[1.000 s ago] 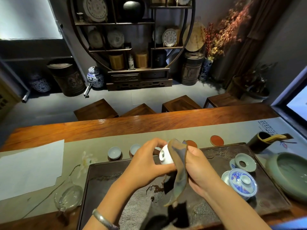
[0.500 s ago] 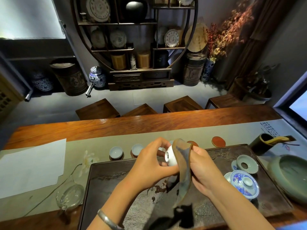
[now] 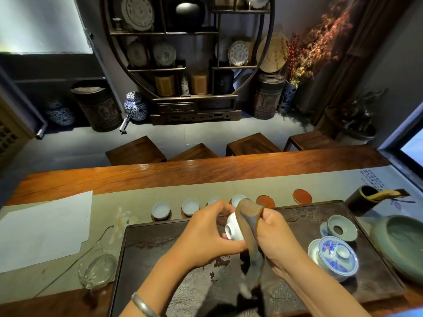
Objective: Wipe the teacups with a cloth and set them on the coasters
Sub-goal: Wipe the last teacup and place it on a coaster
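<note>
Teacup [image 3: 233,228]: I've turned it in my left hand [image 3: 206,234]; its foot ring, which faced the camera a second ago, now points left and down.
Cloth [image 3: 250,223]: my right hand [image 3: 274,234] has drawn it further over the cup's upper side.

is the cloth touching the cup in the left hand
Touching. The head view shows the cloth, held by the right hand, pressed against the white teacup that the left hand grips.
</note>
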